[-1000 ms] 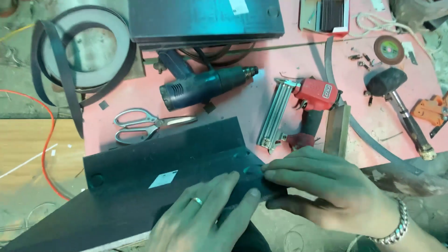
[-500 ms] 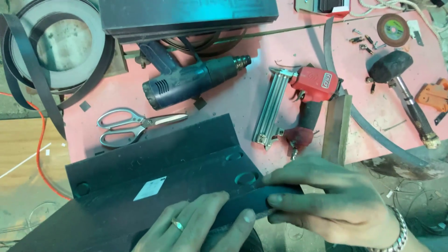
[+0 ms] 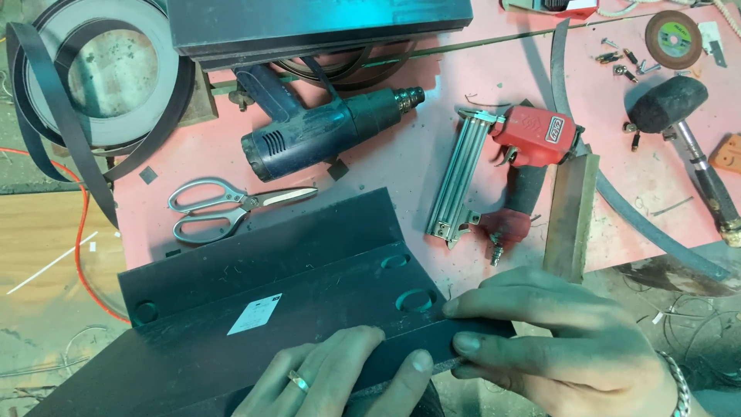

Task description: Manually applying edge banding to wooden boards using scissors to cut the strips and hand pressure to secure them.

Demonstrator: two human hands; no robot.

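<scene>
Since a second ago the left hand [image 3: 340, 374] has slid toward five o'clock beside the right hand [image 3: 556, 340], both now pressing flat, fingers together, along the near edge of the dark rectangular wooden panel [image 3: 262, 309], which lies at six o'clock below the steel scissors [image 3: 231, 208].

Our left hand [image 3: 340, 374] wears a ring [image 3: 296, 378] at a finger's base; our right hand [image 3: 563, 347] wears a beaded metal bracelet [image 3: 679, 382] behind the fingers.
</scene>
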